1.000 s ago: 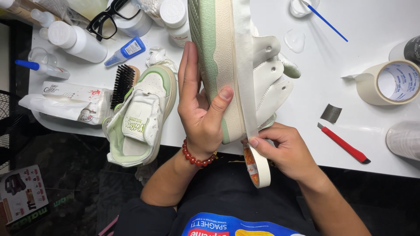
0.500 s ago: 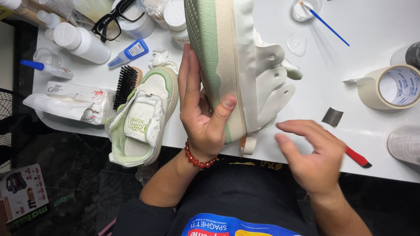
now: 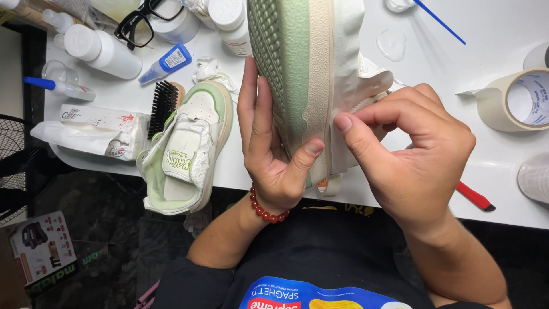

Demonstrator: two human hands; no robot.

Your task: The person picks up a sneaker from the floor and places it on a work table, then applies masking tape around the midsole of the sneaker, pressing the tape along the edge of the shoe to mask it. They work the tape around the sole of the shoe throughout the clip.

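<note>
Clearly the work in hand was taping off a shoe: the left hand (image 3: 273, 150) was clenched around the sneaker (image 3: 311, 74), fingers flat along the green tread and thumb pressed against the pale sidewall, so that the shoe stood over the white table (image 3: 492, 28) with its sole turned up toward the camera. The right hand (image 3: 413, 150) was curled against the shoe's white upper, its thumb tip pushing on the strip of cream tape that ran along the edge of the sole; whether it pinched a loose end of tape or only pressed it flat could not be told. A short tail of tape hung below the heel, near the left thumb. By my judgement the step was the smoothing of the masking tape along the seam between sole and upper, and the next move called for steady thumb pressure following that seam, with the left hand turning the shoe to bring fresh edge into reach. A second sneaker (image 3: 186, 150) lay on its side just left of the left wrist, beside a black brush (image 3: 163, 106); a roll of tape (image 3: 517, 100) sat to the right, a red knife (image 3: 474, 196) near the table's front edge, and glasses (image 3: 143, 20) and white bottles (image 3: 103, 50) farther back.
</note>
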